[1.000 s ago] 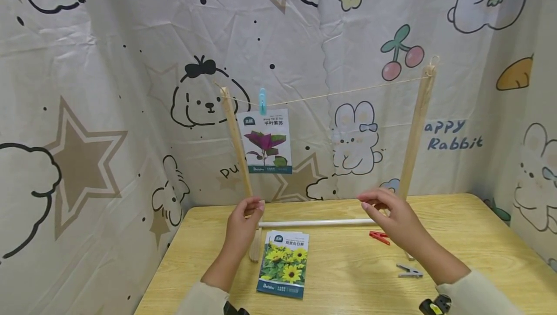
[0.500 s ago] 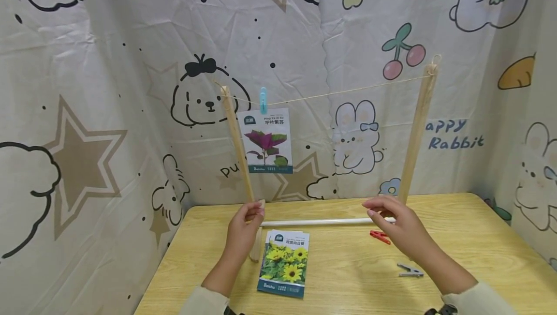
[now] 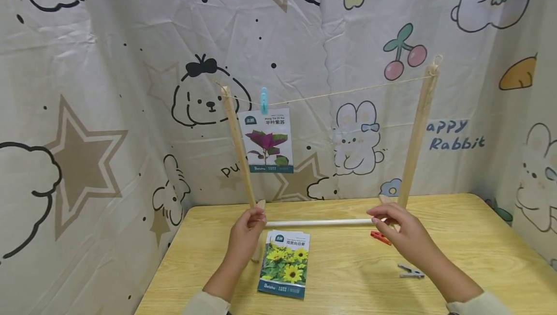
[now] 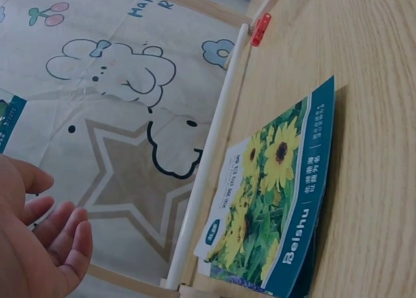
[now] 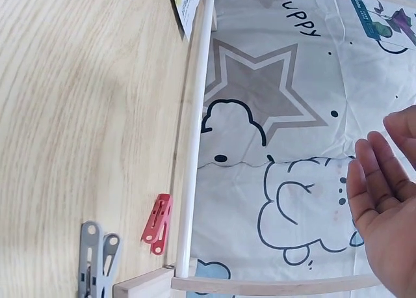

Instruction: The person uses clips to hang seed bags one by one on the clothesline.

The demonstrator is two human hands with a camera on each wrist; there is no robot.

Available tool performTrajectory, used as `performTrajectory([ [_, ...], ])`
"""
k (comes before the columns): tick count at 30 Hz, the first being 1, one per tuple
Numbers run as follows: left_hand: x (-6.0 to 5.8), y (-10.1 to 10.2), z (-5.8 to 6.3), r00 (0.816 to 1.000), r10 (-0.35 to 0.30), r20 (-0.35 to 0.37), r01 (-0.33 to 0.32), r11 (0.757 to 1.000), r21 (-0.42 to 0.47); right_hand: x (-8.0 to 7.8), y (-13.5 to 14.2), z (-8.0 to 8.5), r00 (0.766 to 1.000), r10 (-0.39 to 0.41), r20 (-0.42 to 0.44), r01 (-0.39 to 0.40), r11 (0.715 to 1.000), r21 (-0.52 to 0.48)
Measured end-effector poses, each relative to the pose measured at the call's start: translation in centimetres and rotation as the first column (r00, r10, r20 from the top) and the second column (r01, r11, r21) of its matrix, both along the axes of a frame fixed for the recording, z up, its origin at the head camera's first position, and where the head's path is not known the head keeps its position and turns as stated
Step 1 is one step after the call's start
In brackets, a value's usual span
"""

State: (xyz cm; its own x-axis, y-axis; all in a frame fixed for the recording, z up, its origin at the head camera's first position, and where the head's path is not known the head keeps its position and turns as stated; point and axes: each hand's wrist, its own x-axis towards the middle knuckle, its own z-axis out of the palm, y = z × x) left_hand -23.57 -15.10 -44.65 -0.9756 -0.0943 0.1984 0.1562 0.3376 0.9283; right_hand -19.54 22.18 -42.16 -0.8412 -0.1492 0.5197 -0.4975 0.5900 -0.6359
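My left hand point(image 3: 244, 240) hovers near the foot of the left wooden post point(image 3: 237, 145), fingers loosely bent and holding nothing. In front of the right post point(image 3: 417, 136) is my right hand point(image 3: 406, 232), also holding nothing, its fingers loosely bent. Between the posts runs a thin string point(image 3: 348, 92). A light blue clothespin point(image 3: 264, 101) clips a seed packet point(image 3: 269, 142) with a purple-leaved plant to the string's left part. A small stack of seed packets point(image 4: 270, 200), yellow flowers on top, lies on the table right of my left hand.
A white rod point(image 3: 322, 222) joins the stand's two sides low down. On the table point(image 3: 348, 266) at the right lie a red clothespin point(image 5: 157, 221) and a grey clothespin point(image 3: 411, 271). A printed cloth point(image 3: 109, 63) hangs behind the table.
Both hands have come down a little, and the right hand has also shifted slightly right. The hanging packet, the stack and the loose clothespins stay where they were.
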Motion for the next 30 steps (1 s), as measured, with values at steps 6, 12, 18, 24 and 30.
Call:
performTrajectory([
  [6, 0.2, -0.1, -0.6, 0.999, -0.009, 0.038, 0.009, 1.000, -0.003, 0.2, 0.3, -0.8, 1.000, -0.004, -0.006, 0.005, 1.000, 0.008],
  [12, 0.4, -0.1, -1.3, 0.999, -0.019, 0.047, 0.018, 1.000, 0.021, 0.6, 0.7, -1.3, 0.999, -0.006, 0.039, 0.006, 1.000, 0.003],
  [18, 0.7, 0.1, -1.8, 0.997, -0.018, 0.069, 0.017, 1.000, 0.019, 0.7, 1.2, -1.8, 0.998, -0.007, 0.063, 0.006, 1.000, 0.007],
  [24, 0.8, 0.1, -2.2, 0.996, -0.037, 0.082, 0.038, 0.999, -0.010, 1.0, 1.8, -2.6, 0.997, 0.007, 0.083, -0.008, 1.000, 0.010],
  [30, 1.0, 0.1, -2.9, 0.992, -0.059, 0.108, 0.063, 0.997, -0.034, 1.1, 2.2, -3.2, 0.994, 0.018, 0.107, -0.018, 1.000, -0.002],
])
